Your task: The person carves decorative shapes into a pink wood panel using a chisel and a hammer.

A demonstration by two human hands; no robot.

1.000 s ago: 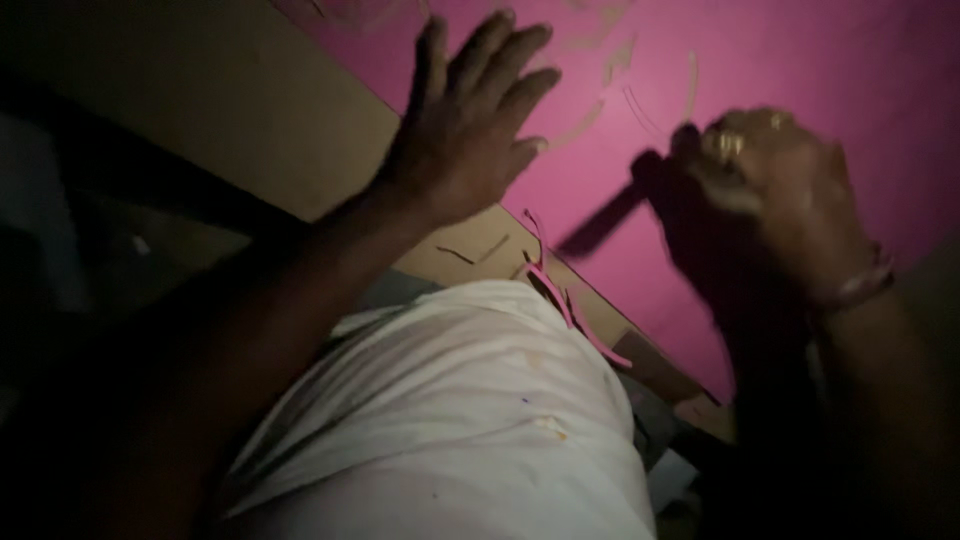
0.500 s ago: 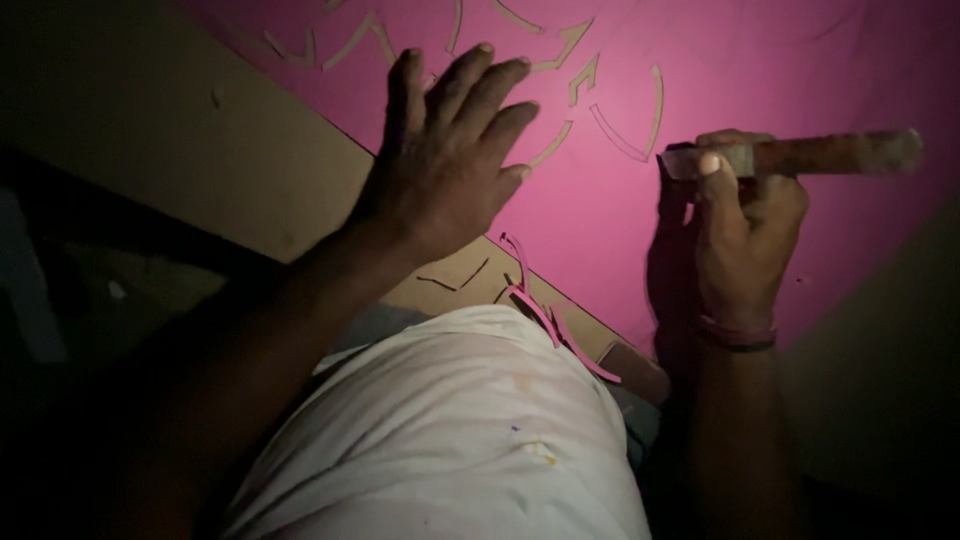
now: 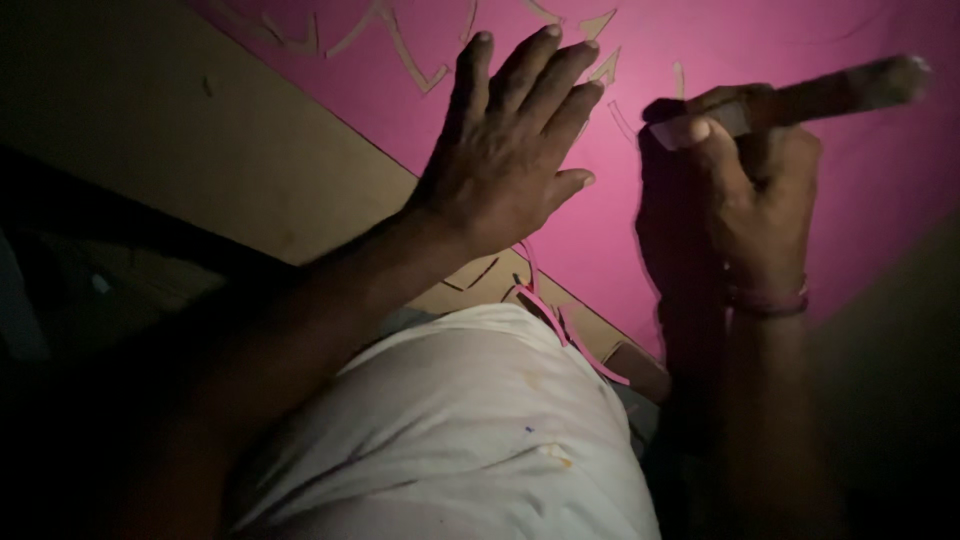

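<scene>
A large pink sheet [image 3: 800, 40] lies on a brown board [image 3: 250, 170], with thin shapes cut out of it so the brown shows through. My left hand [image 3: 510, 150] rests flat on the pink sheet, fingers spread. My right hand [image 3: 750, 190] grips a wooden-handled tool [image 3: 830, 90], held nearly level with its handle end pointing right; its tip is hidden behind my fingers. A band [image 3: 765, 300] circles my right wrist.
Thin pink offcut strips [image 3: 560, 325] curl at the sheet's near edge by my white-clothed belly [image 3: 470, 430]. The left and right margins are dark, and little shows there.
The view has drifted so both hands sit lower in frame. My right hand turned from knuckles-up over the sheet to holding the tool level. The left hand stays flat on the sheet.
</scene>
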